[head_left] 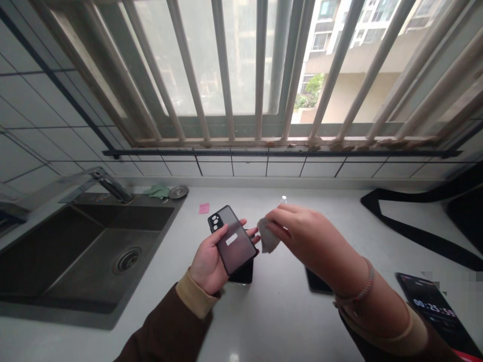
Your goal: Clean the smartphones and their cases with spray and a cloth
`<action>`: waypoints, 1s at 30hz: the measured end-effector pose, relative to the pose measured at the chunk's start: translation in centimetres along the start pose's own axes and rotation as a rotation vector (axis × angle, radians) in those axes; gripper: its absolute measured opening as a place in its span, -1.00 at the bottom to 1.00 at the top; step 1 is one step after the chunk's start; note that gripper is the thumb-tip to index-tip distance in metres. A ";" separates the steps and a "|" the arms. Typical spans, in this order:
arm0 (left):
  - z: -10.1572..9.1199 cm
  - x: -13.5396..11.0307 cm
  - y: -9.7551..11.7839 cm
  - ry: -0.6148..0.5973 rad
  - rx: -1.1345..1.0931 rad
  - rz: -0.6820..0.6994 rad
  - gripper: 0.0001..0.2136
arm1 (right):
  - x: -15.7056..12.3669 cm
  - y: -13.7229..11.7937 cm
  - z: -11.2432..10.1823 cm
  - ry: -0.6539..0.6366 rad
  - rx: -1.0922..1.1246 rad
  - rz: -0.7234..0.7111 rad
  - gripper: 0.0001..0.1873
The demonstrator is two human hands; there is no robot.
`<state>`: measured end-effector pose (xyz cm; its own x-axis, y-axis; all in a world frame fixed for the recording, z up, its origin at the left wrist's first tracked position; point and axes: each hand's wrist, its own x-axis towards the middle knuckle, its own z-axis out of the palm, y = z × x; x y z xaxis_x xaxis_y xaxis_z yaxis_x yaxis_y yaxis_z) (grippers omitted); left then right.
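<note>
My left hand grips a translucent dark phone case with black edges, camera holes at its upper left and a small white patch in its middle. Just right of the case, my right hand pinches a pale, crumpled wipe, held apart from the case. Under the case lies a dark phone on the white counter, mostly covered. Beneath my right forearm another dark, phone-like object shows only in part. A small bottle with a white cap stands behind my right hand.
A grey sink with a faucet lies left. Near its back corner are a green cloth and a metal strainer. A pink note lies on the counter. At right are a black strap and a phone showing a timer.
</note>
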<state>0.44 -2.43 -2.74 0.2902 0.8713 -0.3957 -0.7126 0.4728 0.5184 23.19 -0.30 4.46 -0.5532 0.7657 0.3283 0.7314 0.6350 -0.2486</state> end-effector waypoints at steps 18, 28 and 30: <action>-1.4 0.6 -2.3 -0.072 0.767 0.136 0.02 | -0.1 1.2 -0.2 0.080 -0.098 0.305 -0.86; 1.6 -0.9 -3.4 0.117 1.657 0.446 -0.35 | -0.5 1.3 -1.6 0.153 -0.096 0.374 -0.84; 2.8 -1.1 -4.0 0.076 1.781 0.472 -0.33 | -0.5 1.4 -1.6 0.167 -0.098 0.376 -0.84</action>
<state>4.76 -4.85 -2.24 0.2292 0.9734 0.0003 0.7364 -0.1736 0.6539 25.15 0.00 5.41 -0.1738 0.9099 0.3766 0.9091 0.2953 -0.2939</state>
